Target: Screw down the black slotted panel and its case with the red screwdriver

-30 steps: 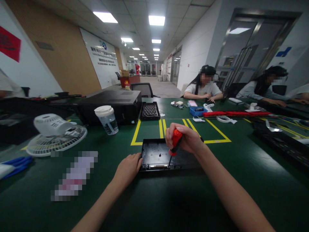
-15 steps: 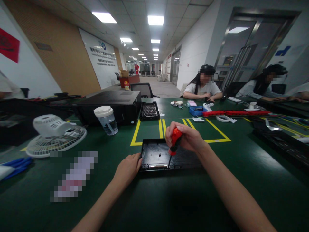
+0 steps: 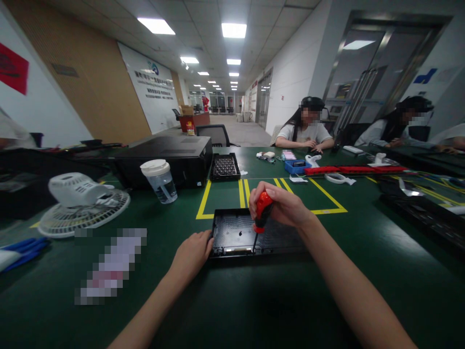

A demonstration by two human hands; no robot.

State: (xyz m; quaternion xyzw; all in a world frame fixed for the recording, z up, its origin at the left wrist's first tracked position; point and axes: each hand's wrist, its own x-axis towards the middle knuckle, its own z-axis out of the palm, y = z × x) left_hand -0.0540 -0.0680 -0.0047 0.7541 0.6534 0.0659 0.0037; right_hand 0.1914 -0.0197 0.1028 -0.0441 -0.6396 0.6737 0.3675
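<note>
A flat black plastic housing [image 3: 236,232] lies open on the green table in front of me. My right hand [image 3: 283,206] is closed round the red handle of a screwdriver [image 3: 262,211], held nearly upright with its tip down at the housing's near edge. My left hand [image 3: 192,252] rests against the housing's left near corner, fingers curled on its rim.
A white desk fan [image 3: 82,201] lies at the left, a lidded clear cup [image 3: 160,180] and a black computer case [image 3: 170,157] behind it. A black parts tray [image 3: 225,167] sits beyond yellow floor-tape lines. Two people work at the far right side.
</note>
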